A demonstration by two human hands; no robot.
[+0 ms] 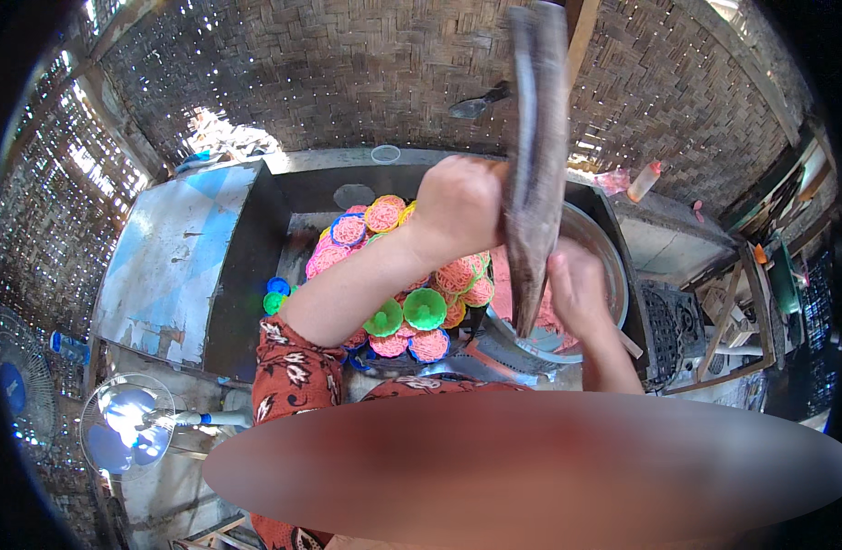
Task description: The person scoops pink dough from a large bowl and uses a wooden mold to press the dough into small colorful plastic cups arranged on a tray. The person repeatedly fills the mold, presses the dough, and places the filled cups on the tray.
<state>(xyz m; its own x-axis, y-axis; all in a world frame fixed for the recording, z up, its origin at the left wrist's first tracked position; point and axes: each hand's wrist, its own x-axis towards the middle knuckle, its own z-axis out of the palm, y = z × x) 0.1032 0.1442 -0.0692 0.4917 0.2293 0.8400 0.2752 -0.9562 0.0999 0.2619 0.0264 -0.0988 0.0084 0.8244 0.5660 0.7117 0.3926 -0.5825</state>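
Note:
A long, worn grey-brown wooden bar (537, 137) stands nearly upright in the view, blurred by motion, its lower end tapering over the basin. My left hand (462, 197) is closed at the bar's left side, its fingertips hidden behind it. On the right, my right hand (579, 289) is closed against the lower part, thumb up, fingers partly hidden. Below is a round metal basin (615, 266) holding pink dough (503, 284). To its left, pink noodle-like nests (384, 214) are heaped in colourful small moulds. Two green moulds (425, 310) on the heap show bare insides.
A dark-sided box (178, 257) with a peeling blue-and-white top stands left. Low at left is a fan (128, 426). A bottle with a red cap (645, 181) stands on the back right ledge. Woven bamboo walls (348, 73) enclose the space.

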